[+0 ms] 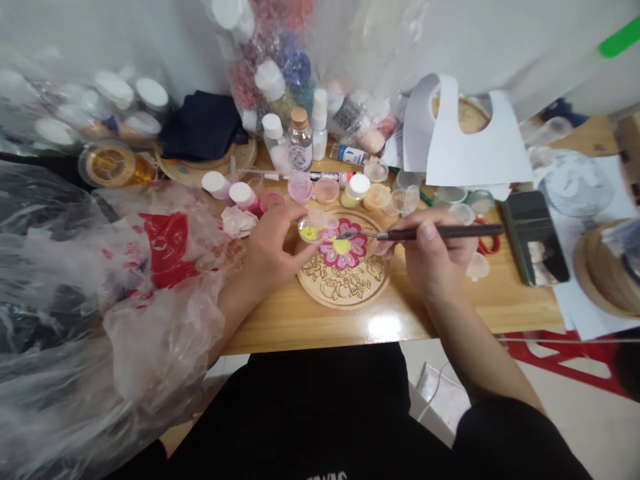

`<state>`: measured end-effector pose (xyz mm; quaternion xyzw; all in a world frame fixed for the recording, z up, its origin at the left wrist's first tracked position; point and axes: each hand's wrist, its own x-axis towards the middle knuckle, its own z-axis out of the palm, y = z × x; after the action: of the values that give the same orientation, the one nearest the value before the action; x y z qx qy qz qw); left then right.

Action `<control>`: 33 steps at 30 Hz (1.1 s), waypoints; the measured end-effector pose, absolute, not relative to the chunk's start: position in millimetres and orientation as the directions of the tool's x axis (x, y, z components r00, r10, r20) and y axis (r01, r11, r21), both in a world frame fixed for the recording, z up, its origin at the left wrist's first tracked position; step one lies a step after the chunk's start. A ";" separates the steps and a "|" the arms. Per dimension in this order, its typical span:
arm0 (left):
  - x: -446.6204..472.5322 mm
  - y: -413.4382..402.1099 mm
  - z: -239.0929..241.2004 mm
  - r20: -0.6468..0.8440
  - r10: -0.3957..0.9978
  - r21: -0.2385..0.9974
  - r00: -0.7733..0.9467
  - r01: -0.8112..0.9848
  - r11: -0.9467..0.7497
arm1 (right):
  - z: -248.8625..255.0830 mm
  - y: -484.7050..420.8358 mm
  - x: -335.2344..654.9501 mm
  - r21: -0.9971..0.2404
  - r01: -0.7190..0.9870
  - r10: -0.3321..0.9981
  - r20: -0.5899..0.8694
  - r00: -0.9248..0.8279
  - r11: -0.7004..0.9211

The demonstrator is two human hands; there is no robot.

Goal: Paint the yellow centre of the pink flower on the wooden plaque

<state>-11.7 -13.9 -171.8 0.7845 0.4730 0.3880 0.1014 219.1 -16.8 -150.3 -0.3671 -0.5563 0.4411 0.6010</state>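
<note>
My left hand (280,243) pinches a small clear cup (309,231) with yellow-green paste in it, just left of the flower. Between the fingers of my right hand (437,250) is a dark-handled palette knife (445,231); its thin metal tip lies over the flower's yellow centre. Whether the tip touches the surface I cannot tell. Below both hands lies a round wooden plaque (345,301), with gold outlines and a pink and magenta flower (343,245) coloured in. Its lower scrollwork is bare wood inside the gold lines.
Behind the plaque stand small colour pots (327,191) and bottles (301,143). Crumpled plastic (165,313) covers the left side. To the right are a phone (535,237), red-handled scissors (489,239) and a cut white paper (450,157). The table's front edge runs close to my body.
</note>
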 end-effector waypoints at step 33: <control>-10.4 -16.0 -171.0 0.482 0.860 0.569 0.167 0.687 -0.452 | -154.3 -17.4 230.8 -0.910 0.089 0.913 0.407 0.024 0.404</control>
<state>-10.4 -16.0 -171.0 0.7558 0.5116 0.3936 0.1100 230.8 -17.4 -154.3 -0.4157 -0.6024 0.3538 0.5823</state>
